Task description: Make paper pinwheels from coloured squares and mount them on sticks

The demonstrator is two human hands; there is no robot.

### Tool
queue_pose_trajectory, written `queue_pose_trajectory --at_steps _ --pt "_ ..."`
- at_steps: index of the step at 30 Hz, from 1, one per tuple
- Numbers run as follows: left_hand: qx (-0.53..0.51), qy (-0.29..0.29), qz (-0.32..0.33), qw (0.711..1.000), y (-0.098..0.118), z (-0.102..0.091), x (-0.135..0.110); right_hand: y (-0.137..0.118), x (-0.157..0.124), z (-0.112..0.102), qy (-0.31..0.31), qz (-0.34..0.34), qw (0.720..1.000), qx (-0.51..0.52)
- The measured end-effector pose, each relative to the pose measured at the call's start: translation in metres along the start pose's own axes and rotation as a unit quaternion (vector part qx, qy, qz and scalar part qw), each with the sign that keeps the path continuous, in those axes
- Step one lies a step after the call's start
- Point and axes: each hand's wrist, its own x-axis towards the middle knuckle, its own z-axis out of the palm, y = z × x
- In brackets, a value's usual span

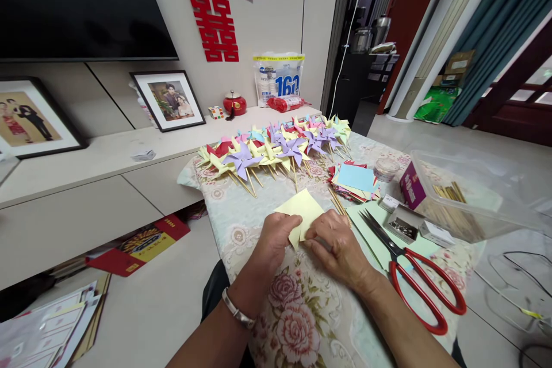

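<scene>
Between my two hands is a pale yellow paper square [303, 205], turned cornerwise, with a slit at its near corner. My left hand [277, 234] pinches its left side, thumb on top. My right hand [335, 240] grips the right side, its fingers curled at the paper's near edge. Beyond the paper, many finished paper pinwheels [244, 160] in purple, yellow, red and blue lie on their sticks. To the right of my right hand, red-handled scissors [399, 253] rest with blades apart on pale green paper sheets [366, 214].
A stack of coloured paper [356, 179] lies right of the pinwheels, near a small round tub [387, 168]. A small box of pins [403, 224] and a clear plastic bin [483, 195] with sticks stand at the right. The table has a floral cloth [297, 328].
</scene>
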Motion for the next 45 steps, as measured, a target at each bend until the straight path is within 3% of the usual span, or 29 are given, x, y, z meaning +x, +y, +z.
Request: queue_pose_trajectory --at_steps 10,20,36,45 --pt "-0.015 0.018 0.002 1.000 0.002 0.004 -0.011 0.002 0.004 0.000 0.034 0.098 0.986 0.134" --pt "-0.002 0.024 0.001 1.000 -0.009 0.004 -0.006 0.007 0.003 0.007 0.055 0.191 0.971 0.130" --pt "-0.019 0.011 0.005 1.000 -0.007 0.005 -0.010 0.007 0.004 0.008 0.064 0.187 0.978 0.071" --pt "-0.015 0.016 -0.001 1.000 -0.020 0.004 0.001 0.008 0.002 0.009 0.070 0.183 0.980 0.044"
